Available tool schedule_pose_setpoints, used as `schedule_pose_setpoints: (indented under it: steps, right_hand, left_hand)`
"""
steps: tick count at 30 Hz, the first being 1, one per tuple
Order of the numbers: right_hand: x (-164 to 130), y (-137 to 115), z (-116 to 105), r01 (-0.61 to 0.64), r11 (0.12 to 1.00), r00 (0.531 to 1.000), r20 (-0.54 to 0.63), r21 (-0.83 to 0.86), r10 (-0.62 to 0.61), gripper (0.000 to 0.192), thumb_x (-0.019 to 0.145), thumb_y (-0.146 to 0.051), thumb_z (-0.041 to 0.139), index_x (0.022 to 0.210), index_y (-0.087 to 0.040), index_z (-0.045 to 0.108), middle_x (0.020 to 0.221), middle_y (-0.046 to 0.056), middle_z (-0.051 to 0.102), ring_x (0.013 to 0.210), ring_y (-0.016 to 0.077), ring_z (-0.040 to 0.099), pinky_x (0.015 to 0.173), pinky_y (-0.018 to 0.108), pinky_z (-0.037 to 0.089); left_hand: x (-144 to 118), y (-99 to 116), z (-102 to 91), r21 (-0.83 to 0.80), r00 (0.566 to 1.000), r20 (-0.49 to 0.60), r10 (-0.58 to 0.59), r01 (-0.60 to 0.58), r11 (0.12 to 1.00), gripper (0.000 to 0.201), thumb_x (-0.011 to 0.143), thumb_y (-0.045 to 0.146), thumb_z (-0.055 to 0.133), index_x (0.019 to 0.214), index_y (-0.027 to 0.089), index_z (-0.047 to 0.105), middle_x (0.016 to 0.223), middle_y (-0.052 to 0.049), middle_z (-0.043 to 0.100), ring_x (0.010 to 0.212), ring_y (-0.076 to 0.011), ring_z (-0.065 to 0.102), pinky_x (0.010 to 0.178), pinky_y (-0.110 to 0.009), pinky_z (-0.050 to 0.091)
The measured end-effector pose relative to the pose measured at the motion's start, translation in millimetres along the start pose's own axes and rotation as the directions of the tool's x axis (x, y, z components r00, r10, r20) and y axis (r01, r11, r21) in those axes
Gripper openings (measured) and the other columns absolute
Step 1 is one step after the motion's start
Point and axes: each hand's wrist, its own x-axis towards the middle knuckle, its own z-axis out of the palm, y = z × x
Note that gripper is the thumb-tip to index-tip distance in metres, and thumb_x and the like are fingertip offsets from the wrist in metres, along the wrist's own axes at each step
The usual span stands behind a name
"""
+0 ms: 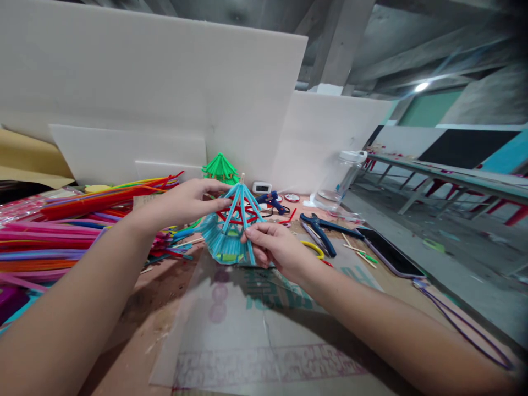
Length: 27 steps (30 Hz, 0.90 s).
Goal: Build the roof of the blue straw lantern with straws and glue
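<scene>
Nearest you, one translucent plastic sheet with green characters and a purple pattern (pixel 235 335) covers the middle of the pinkish-brown bench (pixel 150 319), whose bare left part shows scraps. One dark, thin looped cord (pixel 462 324) lies at your right, beside one black-screened smartphone (pixel 388 250).

Your two hands meet above the sheet's far part, at one light-blue, fuzzy-stick pavilion model with red cross-pieces (pixel 229 245). Your right hand (pixel 274 245) pinches its lower right strut between thumb and fingers. Your left hand (pixel 196 199) touches its upper left with thumb and fingertips; whether these grip cannot be told.

Left of the model lie heaped bundles of multicoloured fuzzy sticks (pixel 41 245), too many to count. To its right you have one pair of dark-blue-handled cutters (pixel 324 234). Beyond stand one blue glue gun (pixel 272 202), one small white digital display (pixel 262 187), one clear bottle with white lid (pixel 338 179) and one green pavilion model (pixel 220 168).

Four white boards (pixel 124 82) back the bench. Past them, a concrete-beamed room holds a long grey table (pixel 445 171), red stools (pixel 511 213) and one lit lamp (pixel 421 86).
</scene>
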Motion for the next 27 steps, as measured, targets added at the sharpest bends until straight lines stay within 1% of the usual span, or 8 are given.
schedule_pose_setpoints:
  steps: [7,14,18,23,27]
  right_hand:
    - [-0.6,0.3,-0.9,0.021,0.999,1.0,-0.02,-0.029,-0.022,0.031,0.08,-0.047,0.065,0.077,-0.016,0.063,0.04,-0.007,0.048,0.034,0.005,0.038,0.039,0.019,0.028]
    - [0.0,-0.1,0.7,0.014,1.0,1.0,-0.014,-0.028,-0.014,0.031,0.08,-0.046,0.066,0.076,-0.015,0.063,0.039,-0.008,0.047,0.034,0.0049,0.036,0.039,0.019,0.027]
    - [0.6,0.5,0.8,0.014,0.999,1.0,-0.013,-0.037,-0.014,0.031,0.079,-0.046,0.066,0.076,-0.016,0.063,0.039,-0.008,0.047,0.034,0.0052,0.036,0.039,0.019,0.028]
    - [0.5,-0.7,1.3,0.004,0.999,1.0,-0.02,-0.033,-0.005,0.032,0.078,-0.048,0.067,0.076,-0.016,0.063,0.039,-0.008,0.047,0.034,0.0056,0.036,0.039,0.02,0.028]
    - [0.5,-1.0,2.1,-0.003,0.999,0.999,-0.032,-0.035,0.002,0.033,0.078,-0.049,0.067,0.076,-0.016,0.063,0.039,-0.008,0.046,0.034,0.0057,0.035,0.04,0.02,0.028]
  left_hand:
    - [-1.1,0.0,-1.6,0.021,1.0,-0.002,-0.025,0.025,0.999,0.045,0.084,0.048,0.056,0.121,0.023,0.064,0.1,-0.003,0.073,0.089,-0.0208,0.066,0.072,-0.025,0.053]
    - [-1.8,3.9,-1.6,-0.005,1.0,0.023,-0.006,0.006,1.0,0.044,0.084,0.05,0.057,0.118,0.025,0.065,0.102,-0.003,0.073,0.086,-0.0191,0.066,0.071,-0.025,0.054]
    - [-1.4,4.1,-1.1,-0.024,0.999,0.038,-0.003,0.004,1.0,0.043,0.085,0.05,0.057,0.119,0.025,0.065,0.098,-0.002,0.073,0.083,-0.0179,0.066,0.071,-0.025,0.055]
    - [-0.2,3.9,0.1,-0.015,1.0,0.014,0.012,-0.012,1.0,0.04,0.084,0.048,0.058,0.115,0.025,0.067,0.09,-0.002,0.073,0.082,-0.0197,0.066,0.072,-0.026,0.054]
    - [0.4,3.8,1.3,-0.027,1.0,-0.008,0.007,-0.007,1.0,0.039,0.082,0.048,0.059,0.112,0.026,0.069,0.089,-0.002,0.073,0.082,-0.0219,0.066,0.072,-0.028,0.054]
